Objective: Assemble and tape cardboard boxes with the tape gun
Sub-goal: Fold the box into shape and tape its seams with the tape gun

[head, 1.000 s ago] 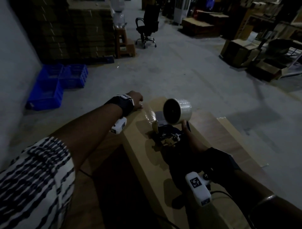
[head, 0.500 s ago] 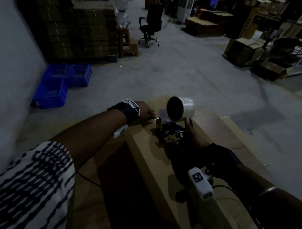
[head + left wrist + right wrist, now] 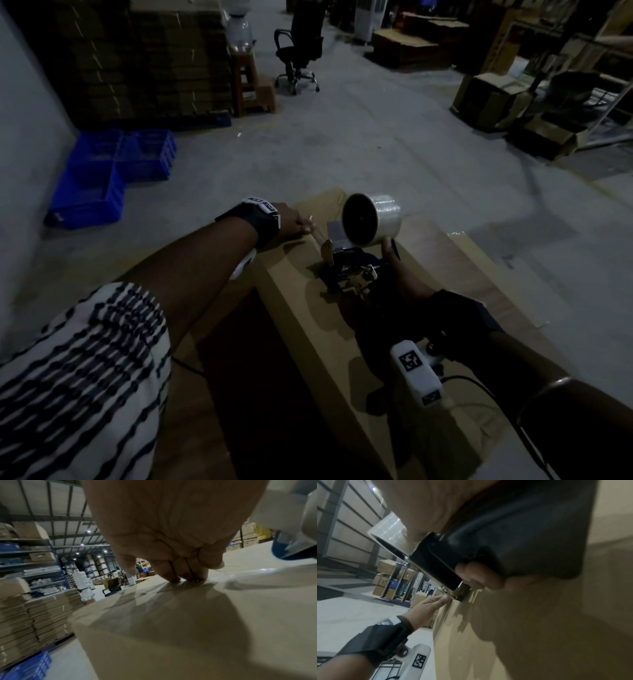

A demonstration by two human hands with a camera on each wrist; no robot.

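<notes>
The right hand (image 3: 404, 277) is gripping the handle of the black tape gun (image 3: 349, 270) with its clear tape roll (image 3: 371, 219), resting on the brown cardboard box (image 3: 308, 308), while the left hand (image 3: 291, 221), to the left, is pressing its bunched fingertips (image 3: 181, 574) on the far box top.

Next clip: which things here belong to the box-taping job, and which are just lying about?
In the job:
cardboard box
tape gun, gripped by right hand
tape roll
left hand, pressing the box top

Lying about:
blue crates
office chair
wooden stool
</notes>
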